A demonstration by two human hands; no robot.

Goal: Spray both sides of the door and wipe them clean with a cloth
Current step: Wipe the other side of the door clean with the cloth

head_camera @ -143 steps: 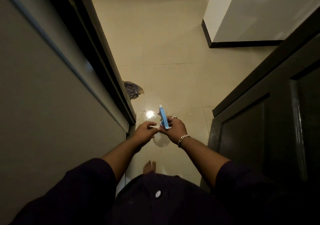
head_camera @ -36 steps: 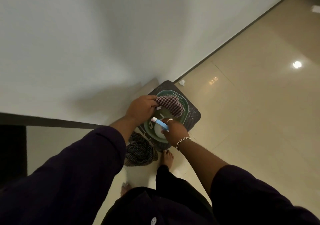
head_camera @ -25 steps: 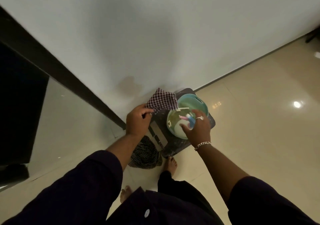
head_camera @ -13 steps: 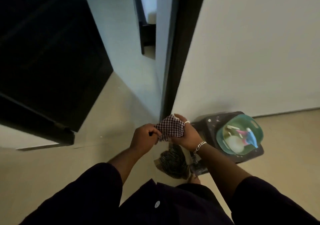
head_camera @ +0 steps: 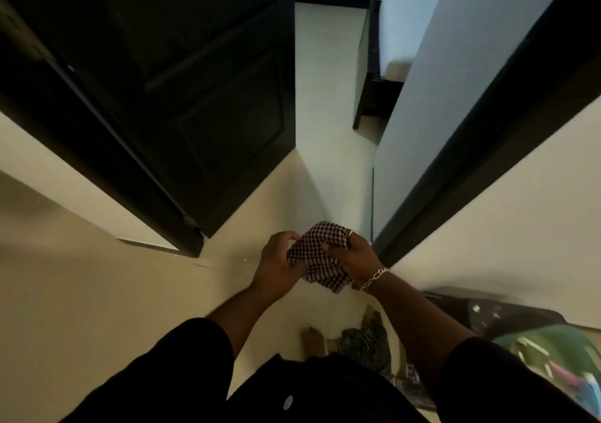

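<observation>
both hands, left hand point(head_camera: 276, 265) and right hand point(head_camera: 354, 255), pinch the bunched checkered cloth point(head_camera: 320, 258) between them, short of the dark door point(head_camera: 195, 90) ahead-left; its loose lower corner could slip free and drop onto the floor.

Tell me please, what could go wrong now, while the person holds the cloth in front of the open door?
1. A dark patterned cloth on the floor lies right beside the bare foot; stepping toward the door could cause a slip.
2. Both the left hand and the right hand grip the checkered cloth, so neither is free to steady the door; it may swing when wiped.
</observation>
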